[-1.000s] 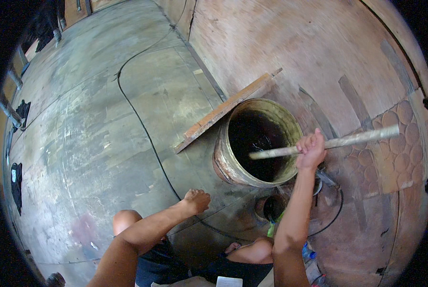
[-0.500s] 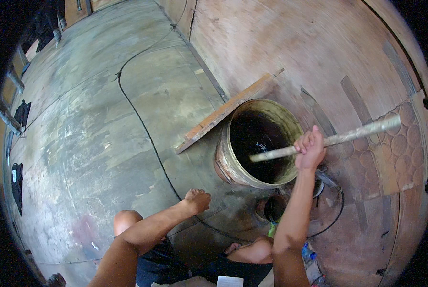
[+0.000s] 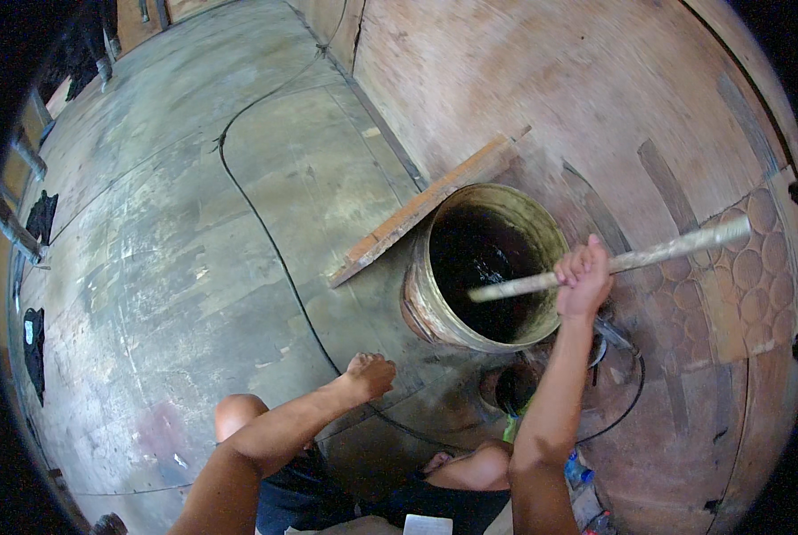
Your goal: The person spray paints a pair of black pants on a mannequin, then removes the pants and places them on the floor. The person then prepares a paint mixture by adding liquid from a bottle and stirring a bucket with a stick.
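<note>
A pale, paint-spattered stick (image 3: 680,244) runs through my right hand (image 3: 583,278), whose fingers are wrapped round it. Its lower end reaches over the mouth of a large, stained bucket (image 3: 419,308); the other end sticks out to the right. Dark liquid (image 3: 484,259) with small glints lies inside the bucket. I cannot tell whether the stick's tip touches the liquid. My left hand (image 3: 370,376) is curled closed left of the bucket, in front of my bent knee, with nothing visible in it.
A wooden plank (image 3: 430,207) lies behind the bucket. Below the bucket stands a small dark container (image 3: 513,389). A black cable (image 3: 274,245) snakes across the worn floor. A plastic bottle (image 3: 577,471) is by my right forearm, and a patterned sheet (image 3: 729,285) lies at right.
My right hand and the stick have shifted very slightly to the right. Glints on the dark liquid look different. My left hand keeps its place.
</note>
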`<state>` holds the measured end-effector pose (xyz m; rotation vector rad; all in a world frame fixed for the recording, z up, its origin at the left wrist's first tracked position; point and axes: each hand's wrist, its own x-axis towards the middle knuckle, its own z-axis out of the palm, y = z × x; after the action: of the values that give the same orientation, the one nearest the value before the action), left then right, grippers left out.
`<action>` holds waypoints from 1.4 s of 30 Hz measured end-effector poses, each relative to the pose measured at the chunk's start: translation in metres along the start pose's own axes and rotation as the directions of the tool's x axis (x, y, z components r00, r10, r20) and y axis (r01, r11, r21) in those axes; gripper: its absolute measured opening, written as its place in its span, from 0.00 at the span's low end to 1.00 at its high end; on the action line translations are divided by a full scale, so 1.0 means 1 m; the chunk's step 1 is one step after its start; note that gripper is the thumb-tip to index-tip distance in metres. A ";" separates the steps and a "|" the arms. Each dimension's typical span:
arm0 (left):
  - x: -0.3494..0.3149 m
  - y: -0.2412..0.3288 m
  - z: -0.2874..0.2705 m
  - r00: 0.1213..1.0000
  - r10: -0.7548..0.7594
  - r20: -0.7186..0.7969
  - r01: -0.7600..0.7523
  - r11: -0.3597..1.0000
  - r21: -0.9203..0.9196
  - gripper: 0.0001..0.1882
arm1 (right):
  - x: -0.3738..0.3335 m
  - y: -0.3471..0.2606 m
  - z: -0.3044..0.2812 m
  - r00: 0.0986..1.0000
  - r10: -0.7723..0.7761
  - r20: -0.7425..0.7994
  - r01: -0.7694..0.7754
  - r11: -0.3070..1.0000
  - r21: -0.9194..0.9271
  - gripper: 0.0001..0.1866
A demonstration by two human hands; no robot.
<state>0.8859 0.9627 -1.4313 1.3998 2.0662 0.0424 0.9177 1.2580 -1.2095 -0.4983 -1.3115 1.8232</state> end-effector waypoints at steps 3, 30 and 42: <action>0.000 -0.001 0.003 0.999 -0.008 -0.048 0.009 1.000 0.027 0.19 | 0.004 -0.018 -0.006 0.970 -0.157 -0.185 0.100 0.952 -0.289 0.20; -0.003 -0.001 -0.008 0.998 -0.021 0.051 0.023 0.999 -0.029 0.25 | 0.004 0.000 -0.001 1.000 -0.003 -0.006 0.003 0.999 0.041 0.22; -0.001 -0.001 -0.003 1.000 -0.004 0.014 0.004 0.999 -0.040 0.23 | 0.000 0.022 0.010 0.965 -0.247 -0.088 0.245 0.969 -0.035 0.24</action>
<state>0.8836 0.9626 -1.4292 1.3676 2.0457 0.0721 0.9021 1.2490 -1.2254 -0.4067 -1.2734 1.5643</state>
